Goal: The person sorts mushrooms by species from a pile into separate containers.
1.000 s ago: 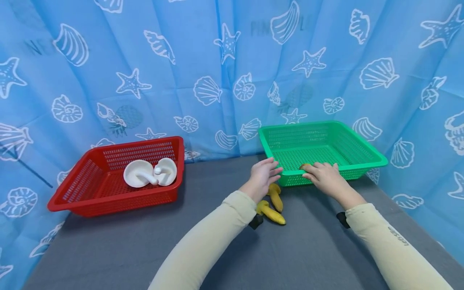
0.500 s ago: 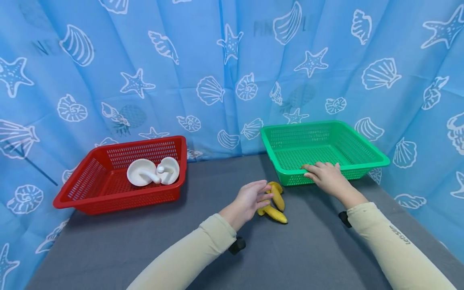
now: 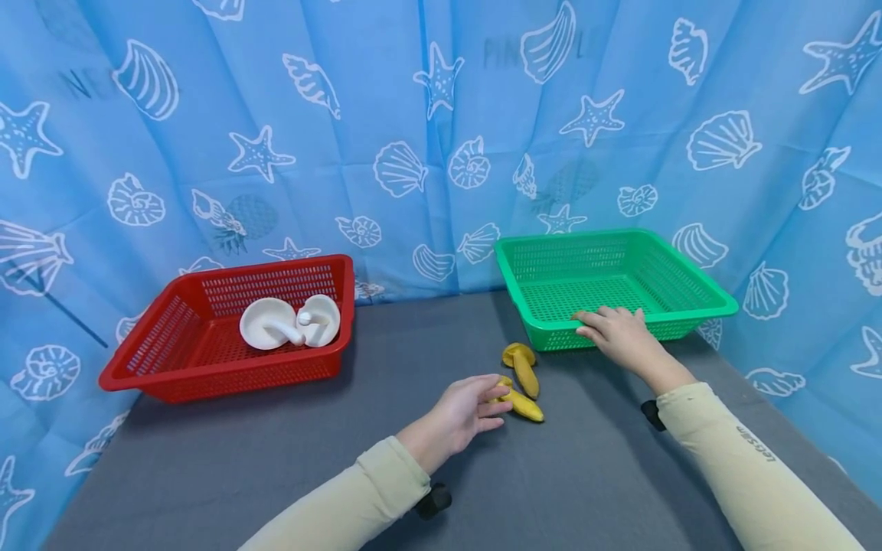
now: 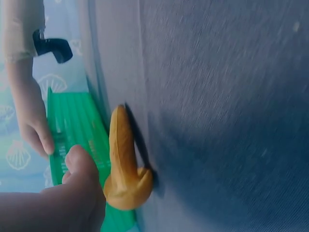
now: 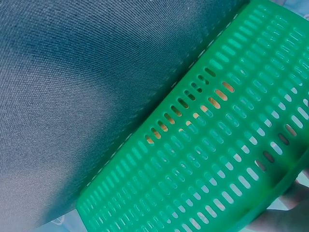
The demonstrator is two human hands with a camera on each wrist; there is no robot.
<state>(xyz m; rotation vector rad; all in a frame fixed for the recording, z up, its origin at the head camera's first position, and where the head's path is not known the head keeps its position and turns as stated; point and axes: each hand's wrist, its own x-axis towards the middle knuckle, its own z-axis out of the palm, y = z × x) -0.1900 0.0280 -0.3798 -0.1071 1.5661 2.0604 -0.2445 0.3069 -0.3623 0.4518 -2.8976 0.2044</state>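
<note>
The nearer yellow piece (image 3: 527,409) lies on the grey cloth (image 3: 586,467), and in slides the left hand (image 3: 458,417), back from the green basket (image 3: 586,297), fingers loosely spread! The farther yellow piece (image 3: 526,376) sits unlifted too. Right hand (image 3: 628,343) over the rim, grip impossible to tell.

Grey tabletop (image 3: 579,474): fine weave; thin straight line across it in left wrist view.
Red basket (image 3: 241,380): base down, left side, toward the back, slightly slanted.
Green basket (image 3: 560,339): base down, right side, well apart from red.
Far yellow mushroom (image 3: 526,375): on its side, near green basket's front left corner.
Near yellow mushroom (image 3: 525,407): on its side, just beside; cap partly hidden.
</note>
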